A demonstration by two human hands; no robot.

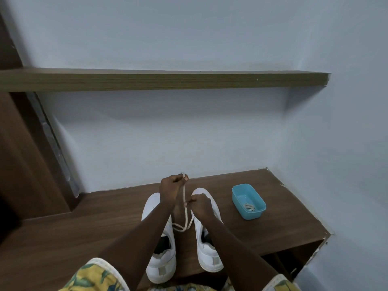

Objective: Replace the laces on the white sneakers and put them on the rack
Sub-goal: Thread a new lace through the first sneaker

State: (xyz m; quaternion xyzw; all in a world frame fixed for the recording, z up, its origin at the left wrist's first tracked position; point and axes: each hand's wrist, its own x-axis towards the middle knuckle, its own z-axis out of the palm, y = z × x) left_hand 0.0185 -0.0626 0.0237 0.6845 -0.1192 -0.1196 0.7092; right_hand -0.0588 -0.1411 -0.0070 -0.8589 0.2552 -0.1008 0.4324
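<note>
Our lace is off-white and strung up above the white sneakers. Its lower part crosses in the gap between the left sneaker and the right sneaker. We cannot tell which eyelets it passes through.

Both sneakers stand side by side on the brown wooden table, toes toward the wall, heels toward us. Dark insides show at the openings.

Our left hand is raised above the toe of the left sneaker, fingers curled, pinching the upper end of the lace. Our right hand sits lower, over the toe of the right sneaker, and pinches the same lace further down. The stretch between the two hands runs straight.

To the right of the sneakers, apart from them, stands a light blue tub on the same table, with a coiled lace lying in its bottom.

High above the sneakers a wooden shelf runs along the wall. Below and right of them, an open compartment shows under the table's edge. Nearest us, yellow-and-green patterned sleeves frame the heels.
</note>
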